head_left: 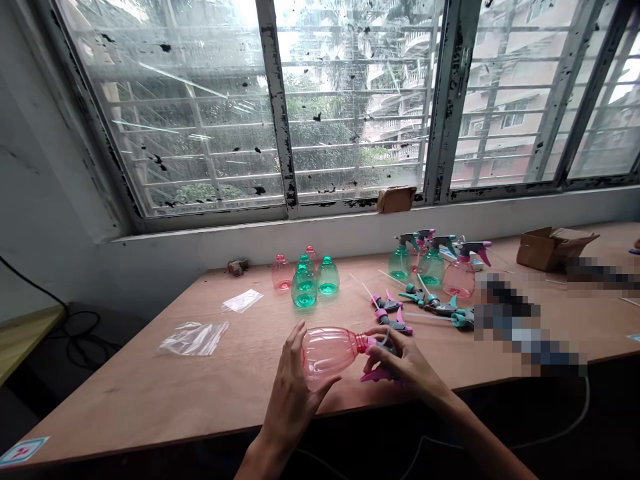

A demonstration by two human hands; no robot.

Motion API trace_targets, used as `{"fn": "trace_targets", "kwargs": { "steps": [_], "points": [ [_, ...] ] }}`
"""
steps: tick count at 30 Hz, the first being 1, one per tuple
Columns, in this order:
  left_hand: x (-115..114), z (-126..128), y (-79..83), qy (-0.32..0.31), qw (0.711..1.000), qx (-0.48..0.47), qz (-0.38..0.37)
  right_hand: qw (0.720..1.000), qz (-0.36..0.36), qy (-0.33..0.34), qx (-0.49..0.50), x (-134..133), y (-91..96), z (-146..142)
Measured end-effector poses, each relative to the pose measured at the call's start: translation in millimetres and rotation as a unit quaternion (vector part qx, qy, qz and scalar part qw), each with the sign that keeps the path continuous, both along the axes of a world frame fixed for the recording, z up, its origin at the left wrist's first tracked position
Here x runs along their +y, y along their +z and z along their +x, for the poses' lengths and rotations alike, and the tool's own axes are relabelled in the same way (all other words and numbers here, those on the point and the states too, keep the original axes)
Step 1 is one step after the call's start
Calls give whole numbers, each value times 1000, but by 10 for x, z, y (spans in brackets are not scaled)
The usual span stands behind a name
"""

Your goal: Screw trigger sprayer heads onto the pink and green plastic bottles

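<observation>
A clear pink bottle point(330, 350) lies on its side in the air above the table's front edge, its neck pointing right. My left hand point(295, 377) is wrapped round its base end, thumb below. At the neck, my right hand point(400, 360) grips a pink and grey spray head point(377, 373), which meets the mouth of the bottle; my fingers cover part of it, and how far it is screwed on I cannot tell. Beyond my right hand lie loose pink spray heads point(393, 323) and teal spray heads point(443, 307) with thin white tubes.
Several green bottles point(304, 288) and pink bottles point(283, 273) without heads stand at the back. Bottles with spray heads point(459, 277) stand right of them. Plastic bags point(195, 339) lie left, and an open cardboard box point(547, 250) sits at the far right.
</observation>
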State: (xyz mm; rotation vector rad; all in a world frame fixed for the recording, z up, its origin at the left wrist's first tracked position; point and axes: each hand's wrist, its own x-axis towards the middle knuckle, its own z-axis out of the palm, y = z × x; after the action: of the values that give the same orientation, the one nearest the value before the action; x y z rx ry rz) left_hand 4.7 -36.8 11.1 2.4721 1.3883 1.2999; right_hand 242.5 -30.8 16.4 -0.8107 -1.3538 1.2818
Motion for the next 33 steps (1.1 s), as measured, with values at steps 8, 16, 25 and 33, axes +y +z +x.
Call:
{"fn": "trace_targets", "kwargs": {
  "steps": [8,16,25,33],
  "points": [
    [149,82,-35,-72,988,-72,-116,998,-25,-49,42,166,-120,42],
    [176,19,-104,-93,960,-165,-206,995,-16,-95,-9,87,-128,68],
    [154,-4,-25,-116,957,-158,-215,996,-22,-87,-9,79,-116,46],
    [150,-9,-100,-129,936,-225,-239,997,-14,-76,4,82,-161,71]
  ]
}}
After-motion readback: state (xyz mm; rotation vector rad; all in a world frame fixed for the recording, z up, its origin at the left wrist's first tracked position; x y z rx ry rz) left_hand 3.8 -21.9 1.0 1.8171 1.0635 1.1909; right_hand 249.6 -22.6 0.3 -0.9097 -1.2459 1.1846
